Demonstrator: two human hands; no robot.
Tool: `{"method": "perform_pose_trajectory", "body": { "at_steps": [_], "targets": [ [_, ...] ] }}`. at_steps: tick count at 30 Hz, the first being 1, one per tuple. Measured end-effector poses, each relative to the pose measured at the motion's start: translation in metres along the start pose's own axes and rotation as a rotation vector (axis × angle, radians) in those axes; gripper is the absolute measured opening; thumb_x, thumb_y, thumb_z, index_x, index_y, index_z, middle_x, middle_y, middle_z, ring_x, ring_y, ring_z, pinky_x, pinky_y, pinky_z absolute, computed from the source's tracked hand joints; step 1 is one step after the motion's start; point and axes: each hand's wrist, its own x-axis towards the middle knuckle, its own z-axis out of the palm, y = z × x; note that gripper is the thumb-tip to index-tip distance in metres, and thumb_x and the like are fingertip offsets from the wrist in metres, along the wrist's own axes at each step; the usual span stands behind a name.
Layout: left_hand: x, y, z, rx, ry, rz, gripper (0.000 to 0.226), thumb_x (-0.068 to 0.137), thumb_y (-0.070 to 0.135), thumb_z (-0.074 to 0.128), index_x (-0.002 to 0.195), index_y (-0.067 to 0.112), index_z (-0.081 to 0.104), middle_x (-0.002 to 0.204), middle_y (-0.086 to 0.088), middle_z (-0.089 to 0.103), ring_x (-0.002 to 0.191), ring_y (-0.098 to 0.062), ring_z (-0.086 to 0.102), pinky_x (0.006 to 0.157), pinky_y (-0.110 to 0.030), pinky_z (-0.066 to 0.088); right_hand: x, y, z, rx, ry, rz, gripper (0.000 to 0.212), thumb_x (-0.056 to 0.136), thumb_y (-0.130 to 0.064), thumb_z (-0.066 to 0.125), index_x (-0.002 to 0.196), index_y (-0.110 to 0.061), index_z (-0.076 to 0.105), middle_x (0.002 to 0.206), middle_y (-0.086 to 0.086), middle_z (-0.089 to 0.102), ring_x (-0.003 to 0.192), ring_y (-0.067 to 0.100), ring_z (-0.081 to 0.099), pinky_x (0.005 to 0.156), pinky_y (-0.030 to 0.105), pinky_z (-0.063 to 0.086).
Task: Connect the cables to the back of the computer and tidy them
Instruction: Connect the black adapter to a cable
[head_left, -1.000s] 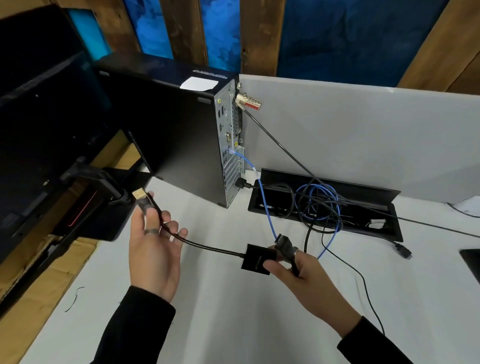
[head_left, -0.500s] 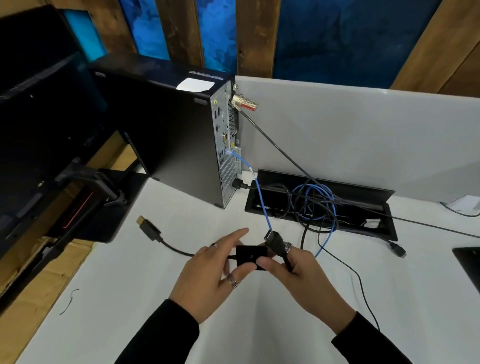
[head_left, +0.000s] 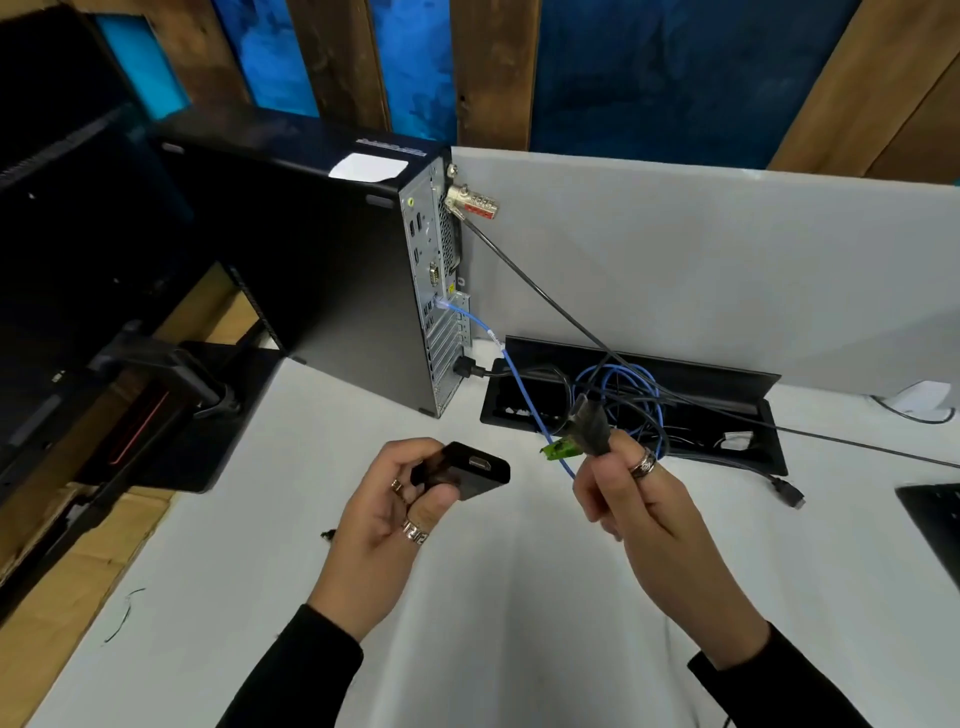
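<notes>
A black computer tower (head_left: 322, 260) stands at the back left of the white desk, its rear port panel (head_left: 434, 291) facing right. A blue network cable (head_left: 480, 327) and a black power plug (head_left: 467, 369) sit in that panel. My left hand (head_left: 389, 514) grips a small black adapter box (head_left: 467, 470), its empty socket turned towards me. Apart from it, to the right, my right hand (head_left: 628, 499) pinches a black cable plug (head_left: 589, 423) with a green tag (head_left: 558, 449) beside it. The adapter's own lead is hidden under my left hand.
A black cable tray (head_left: 727, 384) sunk in the desk holds coiled blue and black cables. A combination lock (head_left: 472, 205) with its black cord hangs off the tower's top rear. A loose plug (head_left: 789, 491) lies right of the tray. A monitor (head_left: 67, 234) stands left, a grey divider (head_left: 701, 270) behind.
My left hand dropped the adapter's far connector and took hold of the adapter box. The two hands pulled apart, so the black plug in my right hand now sits out of the adapter's socket.
</notes>
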Motion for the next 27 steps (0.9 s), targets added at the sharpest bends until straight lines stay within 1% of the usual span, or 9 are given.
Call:
{"method": "perform_pose_trajectory", "body": {
  "at_steps": [2,4,7,9,15,19,23,25,27],
  "targets": [
    [0.002,0.006,0.0,-0.029,-0.007,0.034,0.018,0.075,0.036,0.069,0.085,0.048,0.061,0.082,0.016,0.068,0.069,0.006,0.057,0.064,-0.005,0.042,0.001,-0.005,0.001,-0.002,-0.028,-0.031,0.028,0.087,-0.044,0.032,0.061,-0.038,0.042,0.055,-0.011,0.042,0.05,0.003,0.036,0.051,0.009,0.03],
    [0.005,0.009,0.002,-0.038,-0.026,0.07,0.022,0.07,0.056,0.067,0.089,0.049,0.06,0.079,0.021,0.066,0.067,0.007,0.057,0.064,-0.005,0.043,0.001,-0.006,0.003,-0.002,-0.043,-0.061,0.025,0.087,-0.048,0.035,0.066,-0.046,0.048,0.058,-0.009,0.042,0.052,0.004,0.036,0.052,0.012,0.03],
    [0.008,0.012,0.004,-0.046,-0.043,0.127,0.022,0.074,0.054,0.063,0.094,0.046,0.059,0.079,0.021,0.064,0.067,0.006,0.055,0.065,-0.007,0.043,0.002,-0.004,0.006,-0.005,-0.043,-0.091,0.025,0.084,-0.067,0.033,0.081,-0.055,0.053,0.061,-0.007,0.042,0.054,0.006,0.037,0.054,0.019,0.032],
    [0.01,0.013,0.006,-0.058,-0.047,0.147,0.021,0.075,0.052,0.063,0.095,0.045,0.06,0.079,0.019,0.064,0.067,0.005,0.055,0.065,-0.007,0.043,0.003,-0.002,0.007,-0.009,-0.028,-0.101,0.026,0.084,-0.069,0.03,0.085,-0.057,0.053,0.061,-0.008,0.042,0.055,0.005,0.038,0.054,0.02,0.033],
    [0.011,0.015,0.006,-0.054,-0.04,0.139,0.023,0.073,0.055,0.064,0.094,0.045,0.06,0.076,0.016,0.062,0.065,0.004,0.052,0.063,-0.008,0.042,0.006,-0.001,0.006,-0.006,-0.015,-0.097,0.021,0.087,-0.046,0.035,0.082,-0.058,0.052,0.061,-0.01,0.045,0.055,0.004,0.041,0.054,0.014,0.034],
    [0.012,0.016,0.005,-0.053,-0.036,0.12,0.025,0.073,0.058,0.064,0.094,0.046,0.06,0.074,0.016,0.061,0.064,0.003,0.051,0.063,-0.01,0.042,0.006,-0.004,0.006,-0.028,-0.022,-0.093,0.023,0.088,-0.042,0.034,0.076,-0.053,0.051,0.061,-0.01,0.048,0.054,0.004,0.044,0.055,0.008,0.034],
    [0.011,0.017,0.002,-0.043,-0.044,0.081,0.031,0.071,0.063,0.063,0.096,0.043,0.059,0.078,0.003,0.061,0.065,-0.002,0.049,0.063,-0.014,0.042,0.005,-0.008,0.004,-0.038,-0.036,-0.086,0.025,0.089,-0.039,0.034,0.067,-0.037,0.046,0.057,-0.014,0.049,0.053,0.001,0.045,0.054,0.006,0.034],
    [0.01,0.019,0.001,-0.054,-0.052,0.021,0.039,0.066,0.07,0.062,0.097,0.046,0.059,0.087,-0.003,0.064,0.071,-0.006,0.057,0.066,-0.013,0.046,0.005,-0.011,0.002,-0.023,-0.054,-0.07,0.027,0.088,-0.041,0.033,0.066,-0.04,0.047,0.056,-0.013,0.046,0.052,0.002,0.042,0.054,0.007,0.033],
    [0.01,0.021,0.001,-0.077,-0.05,-0.035,0.043,0.061,0.075,0.061,0.097,0.052,0.056,0.089,0.007,0.068,0.077,-0.009,0.062,0.07,-0.014,0.05,0.005,-0.015,-0.001,0.033,-0.065,-0.046,0.026,0.086,-0.045,0.032,0.069,-0.048,0.051,0.057,-0.012,0.043,0.053,0.002,0.038,0.054,0.009,0.032]
  ]
}}
